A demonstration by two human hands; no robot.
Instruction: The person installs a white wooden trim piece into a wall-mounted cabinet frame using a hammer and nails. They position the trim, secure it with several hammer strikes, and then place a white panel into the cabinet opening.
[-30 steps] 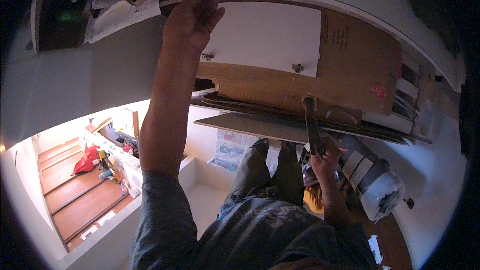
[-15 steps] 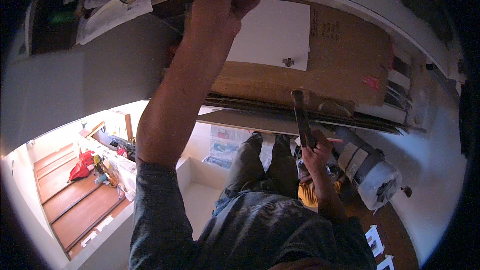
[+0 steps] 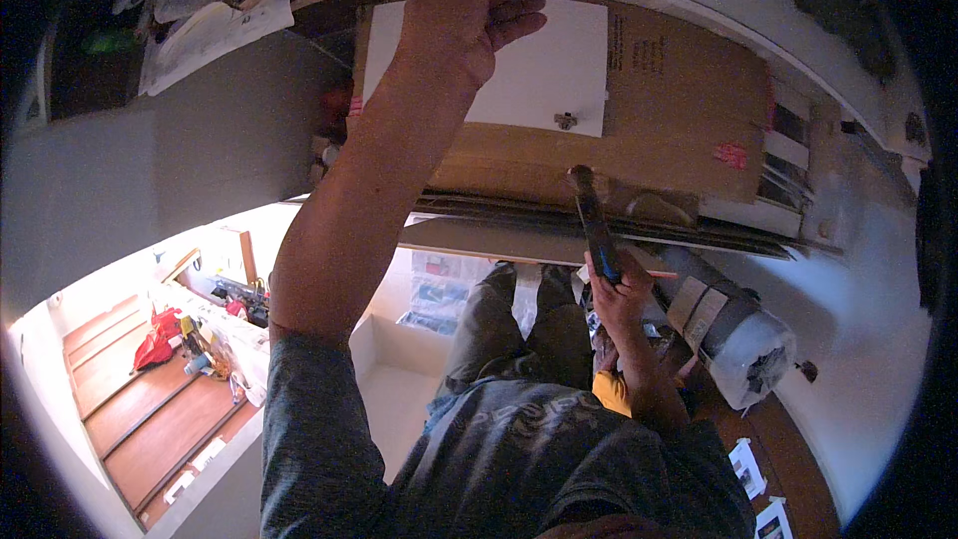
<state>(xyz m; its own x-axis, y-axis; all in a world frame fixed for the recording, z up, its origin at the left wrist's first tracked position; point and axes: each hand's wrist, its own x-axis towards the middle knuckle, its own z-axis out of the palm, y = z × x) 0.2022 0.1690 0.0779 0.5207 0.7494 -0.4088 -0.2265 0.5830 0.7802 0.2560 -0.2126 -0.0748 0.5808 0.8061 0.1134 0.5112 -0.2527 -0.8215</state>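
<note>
My left hand (image 3: 487, 18) is raised at the top, against the curved white edge strip (image 3: 619, 0). Its fingers are bent inward; whatever the fingertips pinch, if anything, is hidden. Lower right, my right hand (image 3: 621, 297) grips a hammer (image 3: 596, 225) by its dark handle, head pointing away from me. A thin orange-pink stick (image 3: 661, 273) juts out beside that hand. Behind my left forearm, a white sheet (image 3: 539, 70) lies on a large cardboard box (image 3: 689, 100), with a small metal clip (image 3: 566, 121) near the sheet's lower corner.
Dark thin panels (image 3: 699, 235) run along the box's near side. A wrapped grey roll (image 3: 733, 339) stands at right by the wall. Papers and plastic bags (image 3: 215, 30) fill a shelf at upper left. Far below left, a lit wooden floor (image 3: 150, 409) holds a red cloth (image 3: 160, 339).
My left hand has shifted slightly right along the edge strip, its fingers a little more spread. The hammer has moved slightly up and left and turned in my right hand.
</note>
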